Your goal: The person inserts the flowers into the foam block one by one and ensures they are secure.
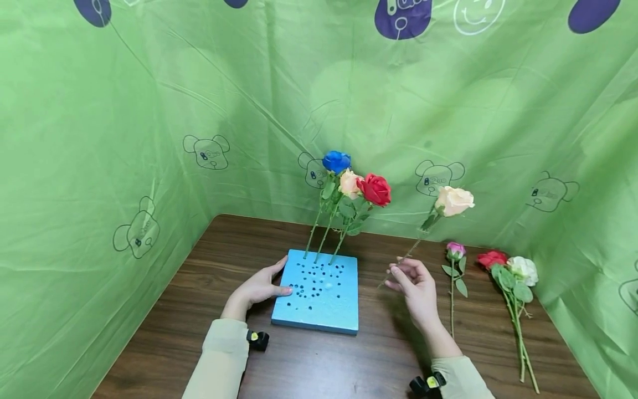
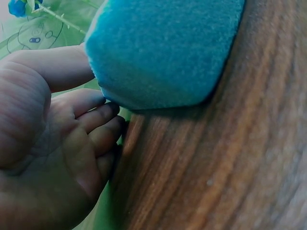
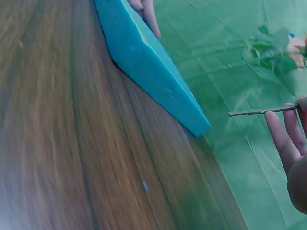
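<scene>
A blue foam board [image 1: 319, 318] dotted with holes lies on the table. My left hand [image 1: 256, 287] grips its left edge; in the left wrist view the thumb [image 2: 67, 67] is over the top and the fingers are at the side. Three artificial roses stand in the board's far part: a blue rose [image 1: 336, 162], a peach rose [image 1: 350, 184] and a red rose [image 1: 375, 189]. To the right of the board, my right hand [image 1: 416, 288] pinches the lower stem of a cream rose [image 1: 454, 201], its bloom tilted up and right. The bare stem end [image 3: 244, 113] sticks out past the fingertips.
On the table's right side lie a pink rose [image 1: 456, 250], a red rose [image 1: 492, 259] and a white rose [image 1: 523, 270], stems toward me. Green cloth [image 1: 269, 111] with printed bears hangs behind and at both sides of the brown wooden table [image 1: 319, 371].
</scene>
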{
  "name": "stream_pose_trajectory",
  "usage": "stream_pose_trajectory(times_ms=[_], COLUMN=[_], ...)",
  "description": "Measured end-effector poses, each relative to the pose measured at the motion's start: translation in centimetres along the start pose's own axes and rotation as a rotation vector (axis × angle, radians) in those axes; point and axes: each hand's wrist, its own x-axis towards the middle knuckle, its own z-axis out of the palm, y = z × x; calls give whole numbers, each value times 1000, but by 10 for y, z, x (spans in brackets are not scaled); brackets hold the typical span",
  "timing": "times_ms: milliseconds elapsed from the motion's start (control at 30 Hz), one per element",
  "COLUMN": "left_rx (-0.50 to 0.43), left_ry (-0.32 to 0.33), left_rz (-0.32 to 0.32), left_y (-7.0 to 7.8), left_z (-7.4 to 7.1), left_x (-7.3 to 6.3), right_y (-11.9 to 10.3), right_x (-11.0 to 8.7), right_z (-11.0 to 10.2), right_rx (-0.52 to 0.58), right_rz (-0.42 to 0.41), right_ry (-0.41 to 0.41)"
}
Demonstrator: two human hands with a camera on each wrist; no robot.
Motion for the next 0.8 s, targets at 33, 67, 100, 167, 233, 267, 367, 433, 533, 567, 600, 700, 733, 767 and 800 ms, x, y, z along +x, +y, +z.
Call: stream_pose_trajectory(times_ms=[33,67,100,167,233,267,367,433,533,567,600,700,733,767,800], left_rx=[2,5,7,8,6,6,5,9,15,15,14,3,0,0,-2], left_ry=[1,1,0,-1,-2,-4,-7,-6,-2,-1,0,2,2,4,3], left_rz=[-1,-2,-3,-1,-1,-2,-1,-3,3,0,0,-5,-8,-6,-4], left_y=[0,-1,-1,-1,-2,-2,-2,-3,-3,-3,-3,-4,-4,-4,-4], left_z=[0,0,0,1,1,1,1,1,2,2,2,1,1,1,1], left_x=[0,0,0,0,1,1,1,2,2,2,2,2,2,3,3], right_y=[1,2,4,7,10,12,17,21,26,28,30,34,36,38,39], right_x=[0,0,-1,-2,-3,-4,-6,-8,-9,-9,-9,-8,-8,-7,-7], right_z=[5,9,14,23,32,37,49,57,68,73,77,89,93,97,101], right_rx=[1,5,9,12,12,12,15,20,19,17,15,7,9,10,12], right_rz=[1,3,3,9,17,21,35,44,45,41,36,14,4,-7,-15], right_ry=[-10,-19,-27,-42,-56,-62,-83,-96,-102,-102,-101,-103,-108,-113,-116])
